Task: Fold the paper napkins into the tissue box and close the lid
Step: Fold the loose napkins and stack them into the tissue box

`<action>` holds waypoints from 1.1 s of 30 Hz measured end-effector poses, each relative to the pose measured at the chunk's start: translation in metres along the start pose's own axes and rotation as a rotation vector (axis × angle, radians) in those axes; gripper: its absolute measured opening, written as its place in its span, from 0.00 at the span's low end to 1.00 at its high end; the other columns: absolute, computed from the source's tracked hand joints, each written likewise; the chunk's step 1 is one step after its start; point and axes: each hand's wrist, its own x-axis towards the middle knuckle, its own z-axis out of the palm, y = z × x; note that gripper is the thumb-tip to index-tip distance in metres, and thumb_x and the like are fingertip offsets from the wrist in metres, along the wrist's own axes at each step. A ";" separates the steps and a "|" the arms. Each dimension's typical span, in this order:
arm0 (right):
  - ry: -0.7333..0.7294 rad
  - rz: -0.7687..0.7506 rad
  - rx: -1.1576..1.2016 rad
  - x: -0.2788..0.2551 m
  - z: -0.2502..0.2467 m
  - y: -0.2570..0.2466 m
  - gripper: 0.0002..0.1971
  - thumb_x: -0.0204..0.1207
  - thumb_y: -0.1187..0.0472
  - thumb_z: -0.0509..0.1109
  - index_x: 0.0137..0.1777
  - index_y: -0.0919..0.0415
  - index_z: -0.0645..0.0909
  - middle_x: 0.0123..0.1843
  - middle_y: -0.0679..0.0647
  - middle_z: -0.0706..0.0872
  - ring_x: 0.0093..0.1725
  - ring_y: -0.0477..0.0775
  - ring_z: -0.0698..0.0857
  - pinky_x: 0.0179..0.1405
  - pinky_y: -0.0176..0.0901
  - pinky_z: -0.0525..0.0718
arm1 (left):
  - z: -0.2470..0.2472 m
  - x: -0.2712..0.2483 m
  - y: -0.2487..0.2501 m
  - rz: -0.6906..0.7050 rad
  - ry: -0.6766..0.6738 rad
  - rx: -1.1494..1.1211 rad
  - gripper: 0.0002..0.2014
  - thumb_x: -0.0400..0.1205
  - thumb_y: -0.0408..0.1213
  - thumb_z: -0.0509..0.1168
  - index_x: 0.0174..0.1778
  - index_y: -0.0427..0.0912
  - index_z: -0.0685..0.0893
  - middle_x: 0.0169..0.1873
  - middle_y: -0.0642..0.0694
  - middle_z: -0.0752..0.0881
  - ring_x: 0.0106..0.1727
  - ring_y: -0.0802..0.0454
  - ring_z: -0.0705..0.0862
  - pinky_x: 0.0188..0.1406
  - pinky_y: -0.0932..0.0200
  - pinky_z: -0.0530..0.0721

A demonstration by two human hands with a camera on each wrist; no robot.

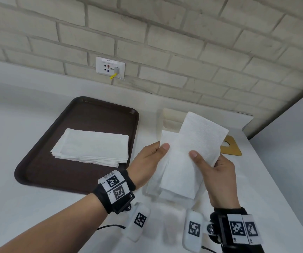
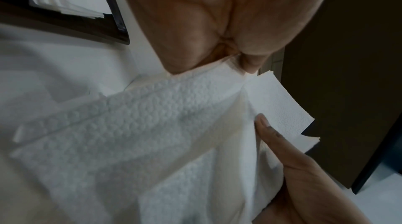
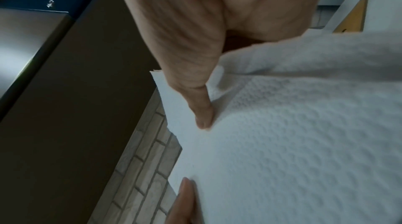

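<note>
White, dimpled paper fills the middle of what we see: a napkin point(image 1: 189, 156) held up between both hands above the bench point(image 1: 37, 216). Our left hand point(image 1: 147, 161) pinches its left edge, thumb on top and fingers curled behind. Our right hand point(image 1: 218, 178) grips the right side the same way, thumb pressed flat on the front face. The napkin is partly folded, with an upper flap angled up to the right and a longer panel hanging down toward us; its surface is embossed with small bumps, clearest in the wrist views. Under it sits the tissue box point(image 1: 167, 115), mostly hidden, with only its pale far rim showing, so we cannot tell what it contains. The tan lid point(image 1: 232, 148) with its oval slot lies flat on the bench just right of the box. A stack of napkins point(image 1: 92, 148) rests on a dark brown tray point(image 1: 43, 159) to the left.
</note>
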 end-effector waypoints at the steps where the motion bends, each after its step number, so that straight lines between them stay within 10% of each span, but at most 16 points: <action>1: 0.017 0.004 0.009 -0.001 0.000 0.000 0.06 0.76 0.54 0.81 0.49 0.52 0.91 0.46 0.41 0.95 0.46 0.40 0.93 0.50 0.45 0.87 | 0.000 0.001 -0.001 0.011 0.003 -0.005 0.20 0.90 0.54 0.61 0.66 0.46 0.90 0.66 0.42 0.90 0.72 0.39 0.86 0.80 0.30 0.74; 7: 0.135 -0.006 0.057 -0.008 -0.010 -0.005 0.06 0.76 0.55 0.81 0.40 0.55 0.90 0.38 0.43 0.94 0.39 0.41 0.92 0.37 0.36 0.86 | -0.006 0.008 -0.005 0.066 0.079 0.026 0.45 0.79 0.72 0.69 0.54 0.22 0.78 0.49 0.38 0.82 0.51 0.40 0.78 0.56 0.41 0.74; 13: -0.016 -0.014 0.190 -0.029 -0.034 -0.032 0.08 0.68 0.60 0.82 0.46 0.61 0.94 0.47 0.52 0.96 0.47 0.50 0.95 0.38 0.34 0.89 | -0.009 0.008 0.010 0.086 0.136 0.088 0.31 0.82 0.68 0.65 0.35 0.39 0.78 0.35 0.42 0.75 0.39 0.43 0.70 0.42 0.48 0.69; 17: -0.205 0.085 0.179 -0.029 -0.010 -0.024 0.09 0.66 0.60 0.83 0.46 0.60 0.94 0.49 0.58 0.95 0.50 0.58 0.95 0.53 0.61 0.93 | 0.002 0.005 0.010 0.051 0.077 0.060 0.19 0.93 0.48 0.60 0.57 0.37 0.90 0.55 0.35 0.93 0.60 0.38 0.90 0.68 0.37 0.85; 21: -0.129 0.117 0.023 -0.024 0.008 -0.012 0.09 0.70 0.58 0.85 0.41 0.63 0.93 0.41 0.55 0.95 0.44 0.59 0.95 0.51 0.67 0.91 | 0.007 -0.001 0.009 0.007 0.034 0.032 0.15 0.93 0.28 0.57 0.62 0.39 0.90 0.58 0.37 0.93 0.61 0.34 0.91 0.67 0.33 0.87; 28: -0.108 0.153 0.035 -0.025 0.007 -0.006 0.09 0.68 0.59 0.87 0.38 0.64 0.91 0.38 0.54 0.95 0.37 0.53 0.94 0.29 0.39 0.86 | 0.011 -0.003 0.010 -0.002 0.043 -0.028 0.16 0.93 0.27 0.55 0.68 0.38 0.87 0.64 0.37 0.91 0.67 0.34 0.89 0.71 0.31 0.84; 33: -0.078 0.152 0.002 -0.025 0.005 -0.004 0.10 0.68 0.59 0.87 0.35 0.65 0.90 0.36 0.55 0.94 0.35 0.51 0.93 0.29 0.38 0.86 | 0.017 -0.007 0.020 -0.081 0.013 -0.188 0.25 0.87 0.58 0.56 0.66 0.46 0.88 0.64 0.43 0.92 0.67 0.43 0.90 0.70 0.43 0.84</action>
